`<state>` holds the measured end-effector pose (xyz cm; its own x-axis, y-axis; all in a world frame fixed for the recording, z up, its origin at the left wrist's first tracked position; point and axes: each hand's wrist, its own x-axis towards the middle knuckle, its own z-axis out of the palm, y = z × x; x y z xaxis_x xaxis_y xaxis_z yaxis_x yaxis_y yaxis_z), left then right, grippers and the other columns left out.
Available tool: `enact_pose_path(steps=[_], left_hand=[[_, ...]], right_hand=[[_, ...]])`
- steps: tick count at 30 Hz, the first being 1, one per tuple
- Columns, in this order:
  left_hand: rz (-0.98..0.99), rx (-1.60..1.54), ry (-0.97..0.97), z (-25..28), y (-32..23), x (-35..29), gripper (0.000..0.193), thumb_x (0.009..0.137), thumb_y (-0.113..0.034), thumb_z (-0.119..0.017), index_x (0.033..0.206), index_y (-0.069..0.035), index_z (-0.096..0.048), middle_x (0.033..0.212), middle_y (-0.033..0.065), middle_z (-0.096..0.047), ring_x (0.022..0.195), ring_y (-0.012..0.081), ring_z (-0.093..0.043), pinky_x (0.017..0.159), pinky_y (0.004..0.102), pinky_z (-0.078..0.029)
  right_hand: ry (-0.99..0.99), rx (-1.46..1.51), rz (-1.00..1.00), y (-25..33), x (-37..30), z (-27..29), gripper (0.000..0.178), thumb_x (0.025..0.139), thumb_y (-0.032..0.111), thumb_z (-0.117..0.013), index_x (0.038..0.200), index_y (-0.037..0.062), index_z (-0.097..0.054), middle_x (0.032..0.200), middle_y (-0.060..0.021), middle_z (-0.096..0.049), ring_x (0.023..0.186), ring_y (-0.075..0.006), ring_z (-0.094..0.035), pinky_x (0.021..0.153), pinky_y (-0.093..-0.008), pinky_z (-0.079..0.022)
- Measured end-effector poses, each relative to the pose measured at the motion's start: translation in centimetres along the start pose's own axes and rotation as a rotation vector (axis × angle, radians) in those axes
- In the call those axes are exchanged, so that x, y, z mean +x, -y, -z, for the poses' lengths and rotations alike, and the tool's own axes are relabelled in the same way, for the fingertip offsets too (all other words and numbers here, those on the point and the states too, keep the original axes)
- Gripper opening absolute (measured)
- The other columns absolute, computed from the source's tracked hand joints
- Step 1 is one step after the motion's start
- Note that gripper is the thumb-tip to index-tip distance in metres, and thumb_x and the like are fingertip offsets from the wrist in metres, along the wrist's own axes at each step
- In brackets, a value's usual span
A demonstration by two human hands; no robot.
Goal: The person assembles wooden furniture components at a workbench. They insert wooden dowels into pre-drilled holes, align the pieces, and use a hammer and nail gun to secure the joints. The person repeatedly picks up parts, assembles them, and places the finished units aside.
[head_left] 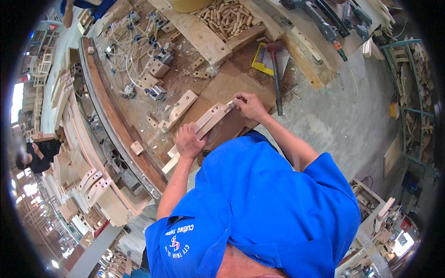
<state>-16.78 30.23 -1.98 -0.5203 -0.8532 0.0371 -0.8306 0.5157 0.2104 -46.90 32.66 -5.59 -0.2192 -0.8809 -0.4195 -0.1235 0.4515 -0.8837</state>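
My left hand (189, 141) is closed round pale wooden rails (212, 123) that lie slantwise over a sheet of brown cardboard (248, 85). Dark round holes show near the far end of one rail. At that same end, my right hand (251, 107) pinches a short wooden dowel (227, 107). Whether the dowel's tip sits in a hole is too small to tell. Left of the cardboard lies a drilled wooden block (184, 104).
An open wooden box holds many dowels (226, 19). A mallet (277, 78) lies beside a yellow-edged tray (263, 69). Clamps with tubing (155, 68) cover the far left bench. A wooden edge rail (111, 104) bounds the left side. Another person (39, 155) is beyond stacked wooden parts.
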Motion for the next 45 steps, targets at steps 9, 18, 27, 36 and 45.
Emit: enact_pose_path(steps=[9, 18, 27, 36, 45], left_hand=[[-0.035, -0.004, -0.054, -0.2, -0.5, 0.0, 0.064, 0.073, -0.046, -0.089, 0.118, -0.011, -0.059, 0.104, 0.0102, -0.062, 0.098, 0.0336, -0.063, 0.08, 0.0489, -0.052], [-0.038, 0.003, -0.013, 0.1, -0.6, 0.1, 0.065, 0.074, -0.049, -0.089, 0.117, -0.01, -0.06, 0.103, 0.0099, -0.062, 0.097, 0.0327, -0.063, 0.08, 0.0479, -0.052], [-0.059, -0.011, 0.157, 2.1, 3.7, -1.1, 0.067, 0.076, -0.044, -0.089, 0.123, -0.006, -0.061, 0.113, 0.011, -0.064, 0.106, 0.0322, -0.061, 0.089, 0.0459, -0.049], [-0.081, 0.031, 0.145, 3.3, 5.9, -2.7, 0.073, 0.069, -0.04, -0.092, 0.125, -0.007, -0.06, 0.111, 0.0114, -0.061, 0.107, 0.0319, -0.061, 0.091, 0.0454, -0.05], [-0.092, 0.048, 0.008, 2.1, 6.8, -3.9, 0.065, 0.069, -0.045, -0.09, 0.116, -0.011, -0.059, 0.104, 0.0104, -0.061, 0.097, 0.031, -0.064, 0.081, 0.0454, -0.052]], right_hand=[[-0.035, -0.39, 0.38, 0.5, 0.4, 0.1, 0.02, 0.099, 0.022, -0.07, 0.102, 0.0019, -0.072, 0.094, -0.0249, -0.074, 0.092, -0.0444, -0.072, 0.082, -0.0499, -0.057], [0.028, -0.417, 0.242, 1.2, 0.2, 0.1, 0.028, 0.098, 0.03, -0.07, 0.101, 0.0024, -0.073, 0.095, -0.0254, -0.074, 0.095, -0.0445, -0.073, 0.085, -0.0516, -0.057], [-0.588, -0.81, 0.122, 1.3, 1.4, 12.9, 0.042, 0.094, 0.028, -0.073, 0.127, 0.0029, -0.064, 0.115, -0.0265, -0.072, 0.11, -0.0437, -0.071, 0.092, -0.0548, -0.056], [-0.485, -0.6, -0.143, 0.6, 6.1, 14.4, 0.039, 0.084, 0.027, -0.077, 0.109, 0.0015, -0.062, 0.092, -0.0175, -0.072, 0.089, -0.038, -0.072, 0.081, -0.0501, -0.058], [-0.267, 0.391, 0.085, 4.1, -3.0, 7.9, 0.017, 0.101, 0.022, -0.062, 0.105, 0.0062, -0.061, 0.074, -0.002, -0.059, 0.055, -0.0115, -0.056, 0.047, -0.0301, -0.047]])
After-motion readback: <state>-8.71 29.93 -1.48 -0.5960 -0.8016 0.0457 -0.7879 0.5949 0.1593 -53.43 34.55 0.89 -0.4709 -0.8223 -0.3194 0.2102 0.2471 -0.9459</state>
